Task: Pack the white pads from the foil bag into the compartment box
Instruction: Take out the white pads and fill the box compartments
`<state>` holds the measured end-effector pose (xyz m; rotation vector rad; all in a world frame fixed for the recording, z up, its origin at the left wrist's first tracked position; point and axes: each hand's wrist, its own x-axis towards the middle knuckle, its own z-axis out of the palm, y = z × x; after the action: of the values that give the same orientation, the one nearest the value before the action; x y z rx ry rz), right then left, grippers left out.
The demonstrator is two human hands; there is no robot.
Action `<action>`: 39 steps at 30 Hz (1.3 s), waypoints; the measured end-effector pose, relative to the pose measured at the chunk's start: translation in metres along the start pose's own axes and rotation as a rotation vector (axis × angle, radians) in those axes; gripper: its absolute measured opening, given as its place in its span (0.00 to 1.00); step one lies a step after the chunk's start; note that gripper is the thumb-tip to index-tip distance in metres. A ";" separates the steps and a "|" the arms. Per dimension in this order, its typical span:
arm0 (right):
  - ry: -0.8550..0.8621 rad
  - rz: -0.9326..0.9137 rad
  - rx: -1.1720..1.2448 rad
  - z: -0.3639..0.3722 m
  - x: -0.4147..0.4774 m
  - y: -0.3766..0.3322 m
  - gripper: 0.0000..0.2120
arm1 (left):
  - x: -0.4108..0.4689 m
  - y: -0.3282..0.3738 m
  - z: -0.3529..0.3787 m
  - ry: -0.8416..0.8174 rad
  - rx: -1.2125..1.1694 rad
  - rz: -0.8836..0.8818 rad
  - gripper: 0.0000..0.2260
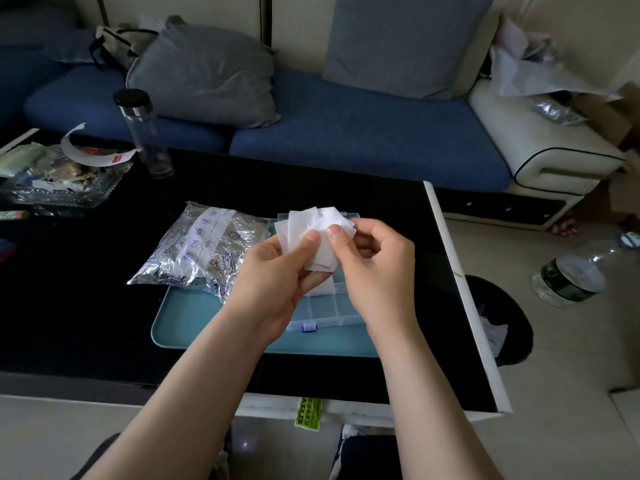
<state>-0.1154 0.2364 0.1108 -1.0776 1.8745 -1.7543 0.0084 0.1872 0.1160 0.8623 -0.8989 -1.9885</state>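
A small stack of white pads [313, 225] is held up above the clear compartment box [329, 306]. My left hand [277, 268] grips the stack from the left, thumb on its front. My right hand [374, 258] pinches the stack's right edge between thumb and fingers. The box lies open on a teal tray [194, 320], its blue latch toward me, and my hands hide most of it. The crinkled foil bag [204, 247] with a white printed label lies to the left, partly on the tray.
The black table [86, 289] has a white right edge [460, 289]. A clear bottle [142, 133] with a black cap and a glass dish of clutter [59, 178] stand at the back left. A dark bin [498, 320] and a plastic bottle [568, 275] are on the floor to the right.
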 end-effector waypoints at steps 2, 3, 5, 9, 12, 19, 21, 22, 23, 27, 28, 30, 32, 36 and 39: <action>0.019 0.015 0.010 0.004 0.001 0.003 0.07 | 0.002 -0.003 0.002 0.025 -0.006 0.013 0.11; 0.030 0.014 0.006 0.005 0.001 0.005 0.07 | 0.003 -0.006 0.003 0.032 -0.005 0.017 0.11; 0.053 0.012 0.012 0.008 0.004 0.008 0.06 | 0.007 -0.009 0.003 0.036 -0.004 0.029 0.11; 0.095 -0.023 -0.011 0.013 0.018 0.009 0.10 | 0.018 -0.008 0.004 0.005 0.050 0.086 0.12; 0.101 -0.062 -0.050 0.014 0.030 0.013 0.10 | 0.027 -0.003 0.003 0.028 0.116 0.142 0.12; 0.162 -0.172 -0.082 0.009 0.045 0.017 0.06 | 0.044 0.007 -0.001 0.037 0.179 0.160 0.08; 0.101 -0.154 -0.002 0.009 0.048 0.015 0.07 | 0.047 0.009 -0.002 0.040 0.180 0.144 0.08; 0.060 -0.140 0.026 0.009 0.049 0.015 0.07 | 0.048 0.010 -0.001 0.034 0.169 0.127 0.09; 0.023 -0.134 0.025 0.010 0.049 0.016 0.07 | 0.048 0.011 -0.001 0.023 0.147 0.103 0.10; -0.030 -0.126 -0.042 0.013 0.046 0.017 0.06 | 0.048 0.015 0.005 0.028 -0.021 -0.023 0.13; -0.024 -0.136 -0.056 0.013 0.045 0.017 0.05 | 0.047 0.015 0.006 0.028 -0.064 -0.040 0.13; 0.010 -0.181 -0.094 0.014 0.043 0.014 0.03 | 0.046 0.014 0.007 0.015 -0.081 -0.045 0.12; 0.047 -0.219 -0.118 0.015 0.041 0.012 0.02 | 0.043 0.012 0.006 -0.005 -0.040 -0.031 0.12; 0.101 -0.268 -0.166 0.017 0.037 0.011 0.02 | 0.041 0.010 0.004 -0.017 0.035 0.001 0.12; 0.119 -0.289 -0.177 0.018 0.036 0.011 0.04 | 0.038 0.009 0.003 -0.070 0.128 0.042 0.12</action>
<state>-0.1296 0.1975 0.1054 -1.3980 2.0644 -1.8688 -0.0084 0.1522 0.1156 0.8412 -1.0859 -1.9520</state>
